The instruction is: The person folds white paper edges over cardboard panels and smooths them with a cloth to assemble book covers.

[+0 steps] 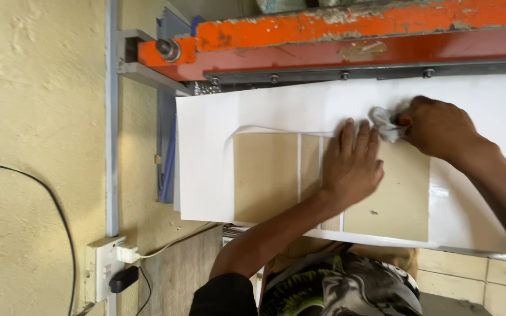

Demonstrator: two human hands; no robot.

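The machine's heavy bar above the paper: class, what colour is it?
Orange-red bar, paint chipped; head view.

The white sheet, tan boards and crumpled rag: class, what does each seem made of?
White sheet: likely paper, matte, thin, its folded edge curling. Tan boards: probably stiff greyboard or card, flat, dull. Crumpled rag in the right hand: seemingly soft cloth, wrinkled. Left hand presses flat.

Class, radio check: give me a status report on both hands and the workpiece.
Left hand flat on the brown boards, pressing. Right hand gripping a white cloth against the white sheet. Orange machine bar sits just beyond; nothing blocking.
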